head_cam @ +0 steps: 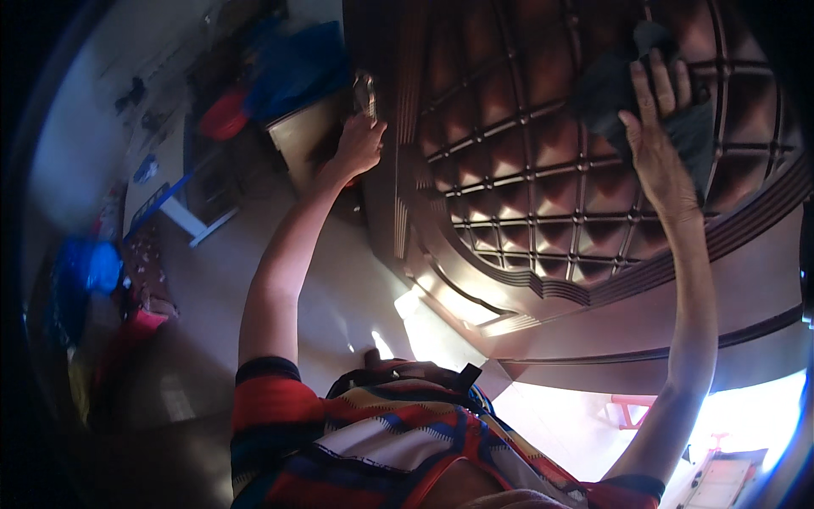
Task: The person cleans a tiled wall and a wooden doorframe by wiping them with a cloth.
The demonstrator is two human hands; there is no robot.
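Observation:
A brown door [553, 194] with an embossed, diamond-tufted panel fills the upper right. My right hand [664, 137] lies spread against this panel and presses a dark grey cloth [693, 137] to its surface. Parts of the cloth show above and on both sides of the fingers. My left hand [360, 147] is closed around a shiny metal door handle [365, 92] by the door's ribbed edge. The handle's lower part is hidden by the fingers.
On the left, a blue cloth or bag [299, 70] and a red rounded item [224, 116] sit near a pale box-like piece [305, 137]. A white-and-blue stand [184, 216] is on the floor. Bright light enters past the door, where a pink stool [629, 410] stands.

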